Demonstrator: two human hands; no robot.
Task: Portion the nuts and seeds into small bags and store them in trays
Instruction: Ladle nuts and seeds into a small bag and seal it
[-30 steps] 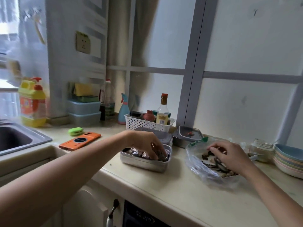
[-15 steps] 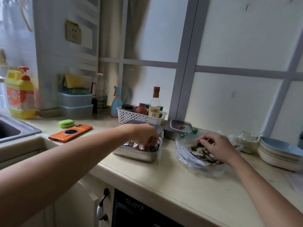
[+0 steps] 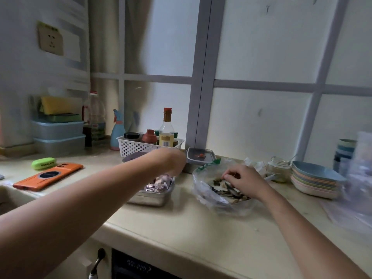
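Hands at the metal tray [image 3: 149,198]
Left hand [image 3: 175,161] above tray, blurred, grip indeterminate; right hand [image 3: 244,179] right of tray, inside plastic bag [image 3: 203,190], pinching seeds [image 3: 227,191].

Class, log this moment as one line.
left hand: above steel tray, grip unclear | right hand: fingers curled on seeds in plastic bag | small bags: in tray

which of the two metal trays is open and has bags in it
The nearer metal tray, just below the left hand: lidless, small bags inside. The other tray behind it, by the window frame, has its lid on.
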